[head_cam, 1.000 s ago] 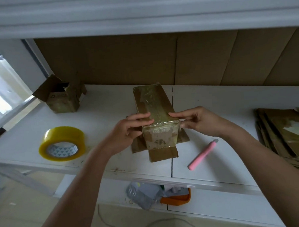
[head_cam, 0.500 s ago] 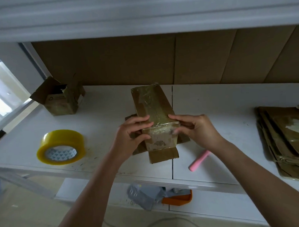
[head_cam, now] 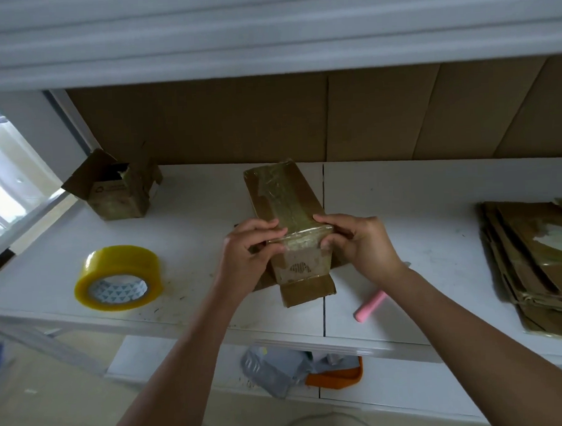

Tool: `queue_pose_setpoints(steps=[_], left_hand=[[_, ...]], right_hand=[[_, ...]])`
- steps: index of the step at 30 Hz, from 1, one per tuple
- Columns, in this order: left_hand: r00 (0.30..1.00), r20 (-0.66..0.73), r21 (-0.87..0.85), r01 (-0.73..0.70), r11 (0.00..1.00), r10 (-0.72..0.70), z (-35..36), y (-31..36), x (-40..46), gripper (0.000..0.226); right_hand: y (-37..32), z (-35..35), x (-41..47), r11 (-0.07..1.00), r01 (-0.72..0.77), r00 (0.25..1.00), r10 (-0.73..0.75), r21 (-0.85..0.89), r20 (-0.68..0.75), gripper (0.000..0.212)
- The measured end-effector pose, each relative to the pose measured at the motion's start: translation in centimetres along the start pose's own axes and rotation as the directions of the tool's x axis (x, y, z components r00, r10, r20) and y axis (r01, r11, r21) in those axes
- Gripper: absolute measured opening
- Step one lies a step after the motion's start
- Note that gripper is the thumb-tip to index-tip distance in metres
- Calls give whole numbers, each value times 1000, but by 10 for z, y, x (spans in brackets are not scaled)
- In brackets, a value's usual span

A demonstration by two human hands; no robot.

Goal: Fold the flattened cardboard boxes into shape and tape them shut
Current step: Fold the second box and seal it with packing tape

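1. I hold a box [head_cam: 287, 209] between my two hands at the middle of the white table [head_cam: 434, 206]; it lies lengthwise, running away from me, its top covered in shiny tape.
2. My left hand [head_cam: 247, 249] grips the near left corner of the box, fingers curled over the top edge and thumb against the near end.
3. My right hand [head_cam: 360, 241] grips the near right corner the same way, fingers on top, thumb on the taped end face.
4. The box's lower flap juts toward me on the table, below and between my hands.
5. A yellow tape roll [head_cam: 119, 278] lies flat, well to the left of my left hand.
6. A pink cutter [head_cam: 370, 305] lies near my right wrist, partly hidden by it.
7. A stack of flat boxes [head_cam: 533, 259] sits at the far right of the table.
8. A small open box [head_cam: 117, 191] stands at the back left.
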State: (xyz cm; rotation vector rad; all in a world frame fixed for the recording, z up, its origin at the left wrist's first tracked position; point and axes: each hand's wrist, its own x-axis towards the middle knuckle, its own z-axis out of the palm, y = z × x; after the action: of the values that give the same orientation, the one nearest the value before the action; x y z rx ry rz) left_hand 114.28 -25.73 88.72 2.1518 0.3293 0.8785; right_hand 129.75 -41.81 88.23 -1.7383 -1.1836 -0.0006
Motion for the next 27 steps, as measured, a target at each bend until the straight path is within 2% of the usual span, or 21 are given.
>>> queue_pose_setpoints(steps=[2,3,5,7,8,10,12,13,15,17,18,19,21,23,25,27], left_hand=[[998,25,-74,52,996,-51,-8,10,3,10],[996,-5,-127,86,988,-87,-14,14,6,15],[978,-171,-150,97,984,-122,-27,18,16,20],[931,-337,0,152,988,-143,-41,9,31,13],[918,-339,80,246,966,-206,-47,3,38,22],[868,-212,115,478,871,-448,-53,-10,47,51],[817,-75,14,574,819,-571,-51,-18,49,52],[816,-41,-37,575,817,-576,-47,-20,46,42],[836,-91,56,547,835,-541,-40,-20,38,28],[850,-241,262,522,812,-469,-40,-18,26,45],[836,-311,272,533,801,-451,-43,-18,20,55],[815,-339,205,551,809,-470,-46,-19,16,60],[807,-276,80,561,824,-523,-51,-23,12,55],[855,-142,2,505,863,-500,-50,-21,12,46],[901,-54,-141,420,896,-431,-48,-13,11,38],[940,-66,-114,327,938,-335,-49,-6,5,34]], right_hand=[[-3,-7,4,994,-60,997,54,91,60,42],[-4,-13,8,986,-88,992,74,140,98,43],[-4,-22,22,969,-161,979,134,185,151,50],[-3,-24,38,966,-239,964,223,100,146,61],[-3,-25,43,966,-260,960,259,-3,106,65],[-5,-26,46,946,-272,962,269,-176,-39,59],[-13,-18,34,952,-217,959,166,-215,-231,34],[-18,-11,24,955,-190,951,121,-229,-283,25],[-28,1,9,957,-198,954,139,-213,-266,33],[-32,2,7,964,-260,950,244,-63,-193,45],[-33,-1,10,957,-286,944,291,56,-153,50],[-33,-6,13,952,-289,945,301,102,-132,53],[-34,-5,12,970,-241,960,237,-12,-147,50],[-38,5,7,978,-185,976,172,-96,-133,44],[-38,18,3,976,-165,986,159,-141,-48,45],[-32,24,6,957,-183,976,204,-227,74,52]])
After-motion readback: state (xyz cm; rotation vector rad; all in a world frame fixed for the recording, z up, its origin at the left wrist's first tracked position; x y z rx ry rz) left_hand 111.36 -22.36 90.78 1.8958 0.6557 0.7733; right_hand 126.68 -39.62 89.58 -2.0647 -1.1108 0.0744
